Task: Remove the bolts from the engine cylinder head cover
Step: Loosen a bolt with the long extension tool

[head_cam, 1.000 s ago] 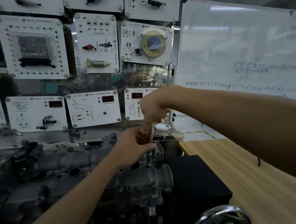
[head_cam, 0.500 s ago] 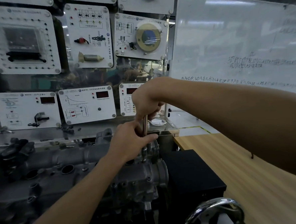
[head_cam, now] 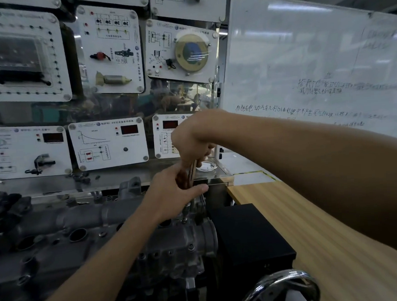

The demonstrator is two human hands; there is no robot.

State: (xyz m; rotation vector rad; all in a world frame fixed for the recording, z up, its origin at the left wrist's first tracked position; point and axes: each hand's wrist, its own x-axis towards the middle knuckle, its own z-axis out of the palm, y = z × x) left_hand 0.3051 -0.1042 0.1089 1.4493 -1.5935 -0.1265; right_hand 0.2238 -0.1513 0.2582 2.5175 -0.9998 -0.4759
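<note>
The grey cast engine cylinder head cover (head_cam: 85, 217) runs across the lower left, with round openings along its top. A slim driver tool (head_cam: 192, 171) with a brownish handle stands upright over the cover's right end. Its metal socket tip (head_cam: 186, 209) sits on a bolt there; the bolt itself is mostly hidden. My right hand (head_cam: 192, 143) is closed around the top of the handle. My left hand (head_cam: 172, 191) grips the tool's lower part, just above the socket.
A wooden bench top (head_cam: 314, 231) lies to the right, with a black box (head_cam: 244, 236) beside the engine. A chrome handwheel (head_cam: 280, 289) sits at the bottom. White training panels (head_cam: 108, 144) and a whiteboard (head_cam: 315, 61) stand behind.
Both hands stay on the tool at the same bolt. The view has shifted slightly, with the panels and engine sliding a little to the left and down.
</note>
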